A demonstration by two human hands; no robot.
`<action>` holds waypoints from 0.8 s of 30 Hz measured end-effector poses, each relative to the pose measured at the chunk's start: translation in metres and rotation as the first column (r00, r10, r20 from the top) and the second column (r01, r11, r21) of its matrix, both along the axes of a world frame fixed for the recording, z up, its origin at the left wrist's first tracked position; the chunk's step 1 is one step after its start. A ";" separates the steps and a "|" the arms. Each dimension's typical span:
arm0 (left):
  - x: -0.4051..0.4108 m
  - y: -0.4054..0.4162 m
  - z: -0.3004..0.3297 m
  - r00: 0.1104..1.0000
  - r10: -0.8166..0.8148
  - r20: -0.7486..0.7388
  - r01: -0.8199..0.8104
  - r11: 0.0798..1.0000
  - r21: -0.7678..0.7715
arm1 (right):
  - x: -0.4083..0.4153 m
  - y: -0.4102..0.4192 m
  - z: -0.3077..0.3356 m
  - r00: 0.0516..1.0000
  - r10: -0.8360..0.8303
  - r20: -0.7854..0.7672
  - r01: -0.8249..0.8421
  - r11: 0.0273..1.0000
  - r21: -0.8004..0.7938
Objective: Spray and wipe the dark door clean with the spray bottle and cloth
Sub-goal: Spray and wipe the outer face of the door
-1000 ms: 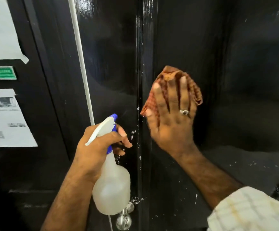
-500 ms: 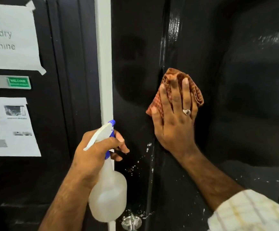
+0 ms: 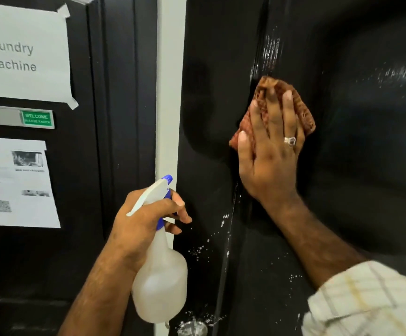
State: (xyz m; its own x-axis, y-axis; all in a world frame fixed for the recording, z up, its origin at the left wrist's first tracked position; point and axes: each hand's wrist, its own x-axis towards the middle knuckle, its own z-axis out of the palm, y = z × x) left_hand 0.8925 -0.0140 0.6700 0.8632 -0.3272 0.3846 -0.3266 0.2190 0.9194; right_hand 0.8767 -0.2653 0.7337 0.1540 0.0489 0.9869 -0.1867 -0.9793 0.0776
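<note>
Head view: everything is seen close up, from the person's own eye line.
Dark door (image 3: pixel 357 166): glossy black, fills the right half, with wet streaks near the top and white droplets low beside its vertical groove.
White frame strip (image 3: pixel 169 93): runs upright between the door and the dark panel on the left.
Paper sign (image 3: pixel 22 52): taped up, reads "Laundry Machine".
Spray bottle (image 3: pixel 159 282): translucent, blue nozzle, upright before the strip.
Left hand (image 3: pixel 143 224): fingers curled round the bottle's neck and trigger.
Right hand (image 3: pixel 270 161): fingers spread flat, pressing the cloth against the door.
Cloth (image 3: pixel 301 110): reddish-brown, bunched under the fingers.
Knob (image 3: pixel 192 328): silver, at the bottom edge.
</note>
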 end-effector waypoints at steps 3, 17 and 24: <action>-0.002 0.001 0.001 1.000 -0.001 -0.016 0.001 1.000 -0.008 | -0.013 -0.006 -0.063 0.997 0.011 -0.079 -0.014 0.999 -0.035; 0.001 0.006 -0.010 0.998 0.031 -0.050 -0.032 0.999 -0.002 | -0.003 0.016 -0.093 0.993 0.001 -0.119 0.008 0.997 0.077; -0.003 -0.001 -0.009 0.999 0.017 -0.048 -0.016 1.000 0.017 | -0.025 -0.031 -0.120 0.968 -0.073 -0.242 0.008 0.965 -0.262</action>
